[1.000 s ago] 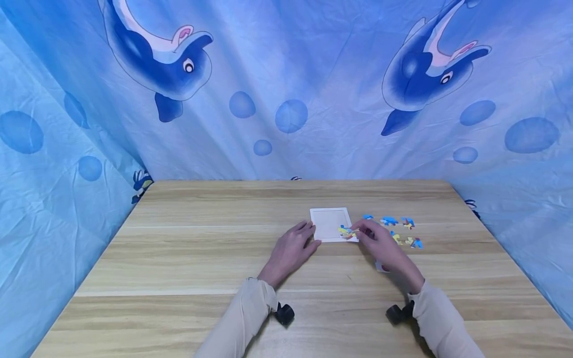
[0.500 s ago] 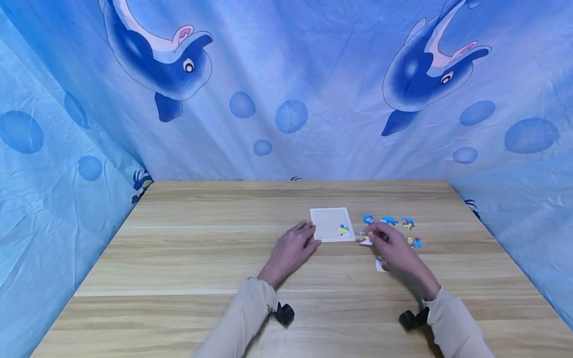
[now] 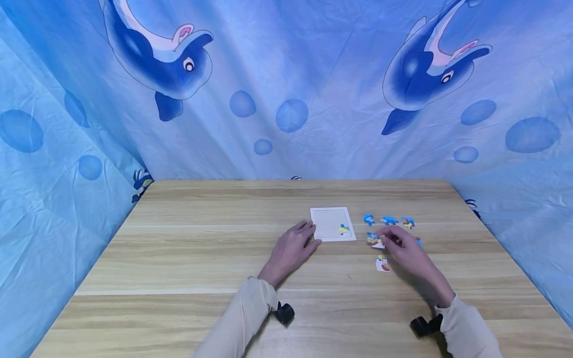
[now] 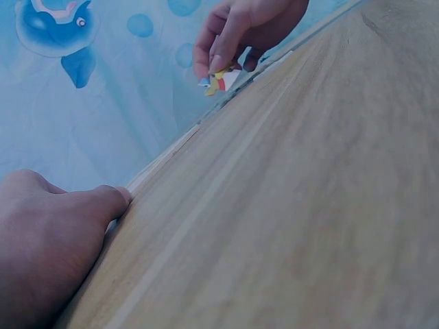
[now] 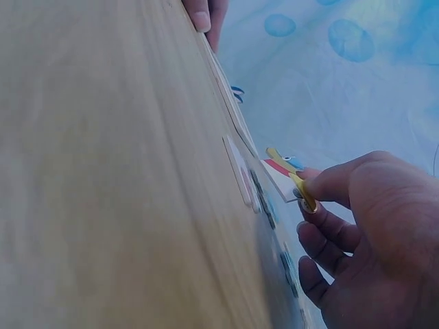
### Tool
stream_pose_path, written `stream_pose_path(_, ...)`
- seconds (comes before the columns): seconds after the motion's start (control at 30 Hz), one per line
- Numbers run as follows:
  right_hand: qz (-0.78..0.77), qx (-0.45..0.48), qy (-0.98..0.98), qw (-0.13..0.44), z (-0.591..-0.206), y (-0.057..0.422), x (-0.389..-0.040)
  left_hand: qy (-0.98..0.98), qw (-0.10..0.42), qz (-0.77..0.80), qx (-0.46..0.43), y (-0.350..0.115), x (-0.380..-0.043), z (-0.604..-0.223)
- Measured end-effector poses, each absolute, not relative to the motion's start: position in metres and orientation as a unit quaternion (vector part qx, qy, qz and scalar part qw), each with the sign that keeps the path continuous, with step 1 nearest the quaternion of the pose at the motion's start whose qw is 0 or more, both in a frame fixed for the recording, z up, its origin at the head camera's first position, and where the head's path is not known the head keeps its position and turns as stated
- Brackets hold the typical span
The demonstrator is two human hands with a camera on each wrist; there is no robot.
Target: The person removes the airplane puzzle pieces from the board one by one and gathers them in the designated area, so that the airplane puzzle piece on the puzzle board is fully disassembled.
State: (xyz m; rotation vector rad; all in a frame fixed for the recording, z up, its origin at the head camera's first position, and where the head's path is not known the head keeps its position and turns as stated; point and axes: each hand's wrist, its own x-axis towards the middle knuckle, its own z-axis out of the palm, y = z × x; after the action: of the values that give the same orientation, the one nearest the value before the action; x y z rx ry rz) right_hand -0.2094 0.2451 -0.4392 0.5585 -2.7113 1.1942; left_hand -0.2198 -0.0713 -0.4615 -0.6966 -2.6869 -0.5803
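Observation:
My left hand rests at the left edge of a white puzzle tray, fingers and thumb touching its rim. A yellow, blue and white jigsaw piece lies in the tray's near right corner. To the right of the tray, my right hand pinches another jigsaw piece between thumb and fingers; it shows yellow, red, white and blue. In the left wrist view this held piece hangs tilted above the table.
Loose blue jigsaw pieces lie in a row behind the right hand. A white and red piece lies in front of it, and a blue one is partly hidden by the hand. A blue dolphin curtain hangs behind the wooden table.
My right hand has moved right, away from the tray, carrying the pinched jigsaw piece with it. The yellow piece in the tray's corner came into clear sight. My left hand has stayed put.

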Motion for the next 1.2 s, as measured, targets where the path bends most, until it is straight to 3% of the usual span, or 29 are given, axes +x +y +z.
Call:
stream_pose_path(0.83, 0.357, 0.120, -0.925, 0.049, -0.435, 0.274, -0.185, -0.937, 0.148, -0.202, -0.243, -0.070, -0.220, -0.461)
stream_pose_path(1.2, 0.364, 0.139, -0.919, 0.062, -0.436, 0.282, -0.178, -0.937, 0.149, -0.201, -0.243, -0.072, -0.221, -0.462)
